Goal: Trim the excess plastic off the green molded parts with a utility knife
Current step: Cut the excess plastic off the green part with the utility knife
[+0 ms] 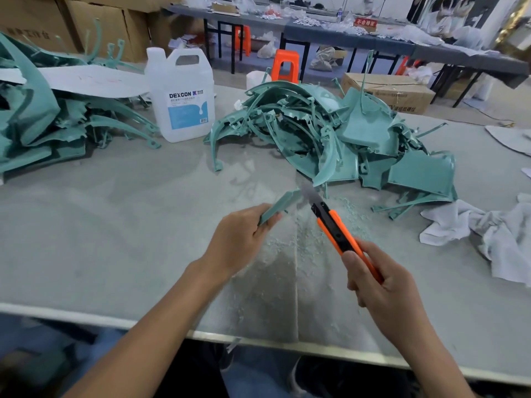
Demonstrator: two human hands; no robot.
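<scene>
My left hand [241, 239] grips a small green molded part [280, 204] above the grey table, its far end pointing up and right. My right hand [382, 280] holds an orange and black utility knife [334, 228] by the handle. The extended blade reaches up-left, and its tip meets the far end of the part. Green shavings [339, 214] lie on the table under the knife.
A big heap of green parts [330, 133] lies just beyond the hands, another heap [43, 122] at far left. A white DEXCON jug [182, 96] stands between them. A white rag [488, 234] lies at right. The table's near edge [86, 315] runs below my forearms.
</scene>
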